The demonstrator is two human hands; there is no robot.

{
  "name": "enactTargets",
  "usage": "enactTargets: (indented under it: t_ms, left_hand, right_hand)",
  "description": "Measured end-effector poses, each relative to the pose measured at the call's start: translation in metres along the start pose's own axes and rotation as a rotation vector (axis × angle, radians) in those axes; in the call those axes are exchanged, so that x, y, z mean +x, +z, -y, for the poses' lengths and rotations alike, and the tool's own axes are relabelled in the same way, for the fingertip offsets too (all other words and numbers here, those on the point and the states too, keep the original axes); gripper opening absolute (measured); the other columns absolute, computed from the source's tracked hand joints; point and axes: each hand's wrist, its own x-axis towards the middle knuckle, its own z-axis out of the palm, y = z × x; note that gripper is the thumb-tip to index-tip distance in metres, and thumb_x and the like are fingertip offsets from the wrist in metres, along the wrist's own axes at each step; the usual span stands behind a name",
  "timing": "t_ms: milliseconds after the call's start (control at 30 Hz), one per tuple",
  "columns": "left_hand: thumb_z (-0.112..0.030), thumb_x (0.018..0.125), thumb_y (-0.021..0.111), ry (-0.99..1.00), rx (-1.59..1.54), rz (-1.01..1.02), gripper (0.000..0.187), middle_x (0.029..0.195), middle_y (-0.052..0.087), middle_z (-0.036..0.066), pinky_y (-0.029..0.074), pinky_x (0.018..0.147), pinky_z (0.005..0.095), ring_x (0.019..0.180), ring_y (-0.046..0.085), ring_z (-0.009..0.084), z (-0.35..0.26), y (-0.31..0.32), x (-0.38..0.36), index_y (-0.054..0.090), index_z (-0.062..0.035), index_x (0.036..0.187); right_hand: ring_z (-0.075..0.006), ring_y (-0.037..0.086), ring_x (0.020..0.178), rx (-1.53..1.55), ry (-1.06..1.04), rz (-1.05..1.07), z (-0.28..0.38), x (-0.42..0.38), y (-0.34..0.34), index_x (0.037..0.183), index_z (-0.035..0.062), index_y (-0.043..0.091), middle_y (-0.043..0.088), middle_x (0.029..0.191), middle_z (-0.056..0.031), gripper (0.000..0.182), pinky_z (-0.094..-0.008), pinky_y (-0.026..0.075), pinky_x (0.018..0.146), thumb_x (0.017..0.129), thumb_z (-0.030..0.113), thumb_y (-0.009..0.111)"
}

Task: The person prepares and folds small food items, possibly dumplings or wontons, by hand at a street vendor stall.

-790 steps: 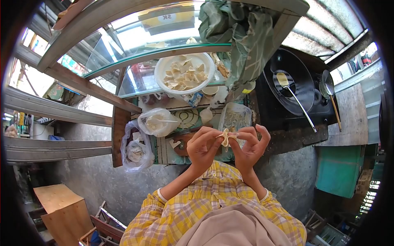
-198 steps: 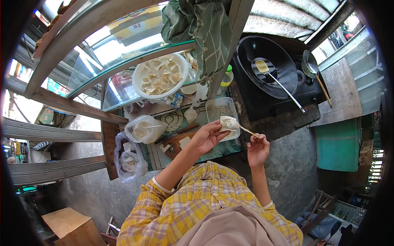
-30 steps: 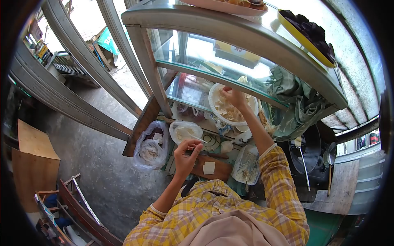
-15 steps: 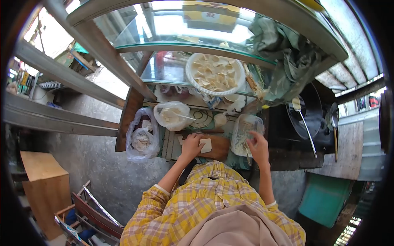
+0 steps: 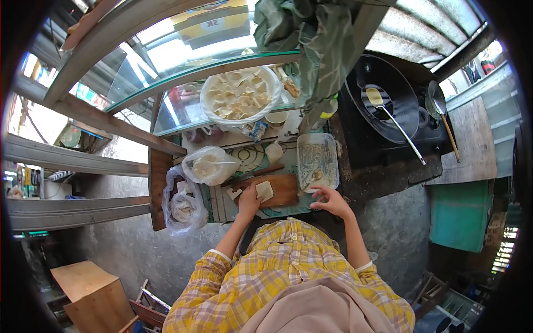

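My left hand (image 5: 249, 203) is at the left of a small wooden cutting board (image 5: 287, 190), its fingers pinching the edge of a pale square dough wrapper (image 5: 265, 191). More wrapper pieces (image 5: 234, 193) lie just left of those fingers. My right hand (image 5: 332, 203) hovers at the near edge of a clear plastic container (image 5: 318, 145) with pale filling smeared inside. Its fingers are bent but apart, and I see nothing held in them. Behind the board stand a plastic bag of white powder (image 5: 210, 166) and a small tied bag (image 5: 273, 151).
A white round tray (image 5: 208, 111) of folded dough pieces sits on the glass-cabinet shelf. At right, a black wok (image 5: 408, 119) with a long-handled turner (image 5: 404, 135) rests on the stove. A bag (image 5: 185, 210) hangs at left. Green cloth (image 5: 325, 61) drapes from the cabinet.
My head view has turned to the right, so the scene sits further left. My right hand has drawn back from over the container to its near edge. My left hand stays at the wrapper.
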Motion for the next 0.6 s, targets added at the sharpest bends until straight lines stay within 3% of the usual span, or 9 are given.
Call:
enactTargets:
  t_ms: [67,167,233,300,400,500,600]
  left_hand:
    - [-0.011,0.068,0.070,0.042,-0.013,0.000,0.034,0.083,0.058,0.012,0.047,0.069,0.0408,0.077,0.059,0.0320,0.000,0.002,0.001,0.058,-0.0057,0.099]
    - [-0.014,0.071,0.068,0.190,-0.006,0.028,0.016,0.083,0.058,0.011,0.046,0.068,0.0402,0.076,0.059,0.0301,-0.002,0.005,0.002,0.064,-0.0050,0.084]
    - [-0.015,0.072,0.067,0.315,0.010,0.016,0.011,0.082,0.058,0.010,0.046,0.068,0.0396,0.078,0.059,0.0282,-0.021,-0.003,0.001,0.066,-0.0044,0.075]
    - [-0.015,0.073,0.066,0.446,0.014,0.043,0.011,0.086,0.058,0.010,0.046,0.071,0.0389,0.084,0.058,0.0276,-0.036,-0.006,0.002,0.066,-0.0043,0.076]
    - [-0.015,0.074,0.065,0.603,-0.006,0.061,0.011,0.098,0.056,0.011,0.045,0.076,0.0388,0.095,0.054,0.0278,-0.060,-0.006,0.001,0.065,-0.0039,0.076]
    - [-0.014,0.075,0.064,0.730,-0.066,0.118,0.011,0.113,0.052,0.014,0.044,0.084,0.0391,0.107,0.050,0.0304,-0.077,-0.001,0.002,0.064,-0.0030,0.074]
    - [-0.013,0.074,0.065,0.834,-0.051,0.196,0.012,0.123,0.047,0.017,0.041,0.092,0.0394,0.116,0.046,0.0328,-0.083,0.009,0.001,0.063,-0.0019,0.070]
  right_hand:
    - [-0.0152,0.059,0.069,-0.140,0.026,0.047,0.015,0.002,0.003,0.133,0.0180,0.042,0.061,0.080,-0.0061,0.068,-0.0295,0.047,0.067,0.072,0.022,0.074]
    - [-0.0212,0.061,0.069,-0.336,0.018,-0.044,0.022,0.010,0.019,0.130,0.0166,0.045,0.061,0.076,-0.0073,0.067,-0.0327,0.048,0.065,0.070,0.022,0.074]
    - [-0.0228,0.061,0.065,-0.452,-0.074,-0.170,0.022,0.016,0.033,0.120,0.0141,0.054,0.061,0.073,-0.0073,0.051,-0.0324,0.048,0.061,0.072,0.020,0.071]
    - [-0.0243,0.060,0.061,-0.570,-0.168,-0.294,0.018,0.023,0.045,0.109,0.0115,0.062,0.061,0.070,-0.0072,0.036,-0.0322,0.048,0.058,0.074,0.017,0.069]
    - [-0.0201,0.059,0.054,-0.354,-0.319,-0.564,0.015,0.031,0.050,0.094,0.0068,0.066,0.060,0.066,-0.0061,0.017,-0.0301,0.045,0.052,0.080,0.016,0.065]
    - [-0.0141,0.057,0.053,0.139,-0.105,-0.731,0.022,0.027,0.028,0.087,0.0031,0.064,0.058,0.064,-0.0052,0.015,-0.0270,0.043,0.048,0.086,0.017,0.060]
    - [-0.0221,0.060,0.059,-0.142,-0.140,-0.846,0.017,0.019,-0.005,0.087,0.0032,0.063,0.061,0.068,-0.0084,0.024,-0.0278,0.045,0.054,0.088,0.027,0.058]
